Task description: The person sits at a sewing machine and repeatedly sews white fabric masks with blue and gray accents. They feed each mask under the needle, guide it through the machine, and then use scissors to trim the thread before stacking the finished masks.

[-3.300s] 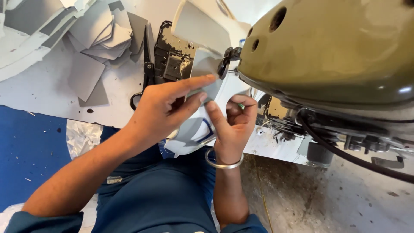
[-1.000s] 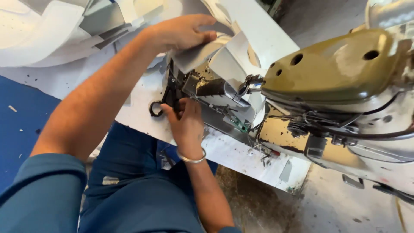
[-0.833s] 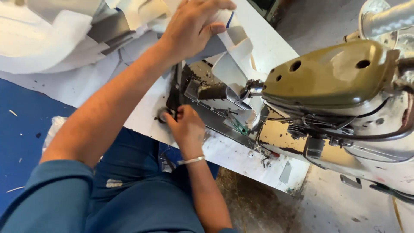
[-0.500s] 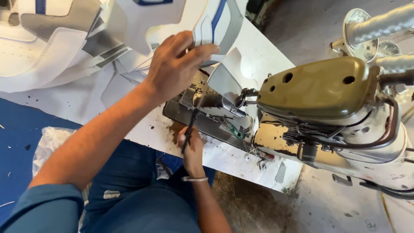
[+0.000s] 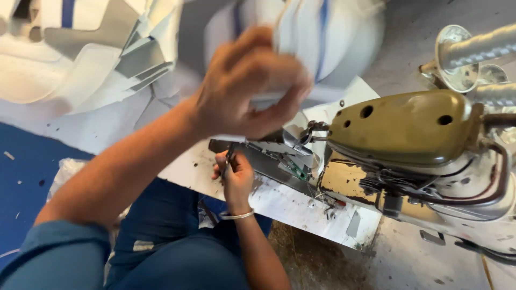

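The left hand (image 5: 247,86), fingers clamped on a white fabric piece with blue stripes (image 5: 317,48), lifts it blurred above the olive sewing machine (image 5: 403,129). The right hand (image 5: 234,174) pinches small dark scissors (image 5: 228,156) at the white table edge (image 5: 301,209). Trimming seems in hand. Grey and white cut pieces (image 5: 107,64) lie stacked at upper left; no labels are visible.
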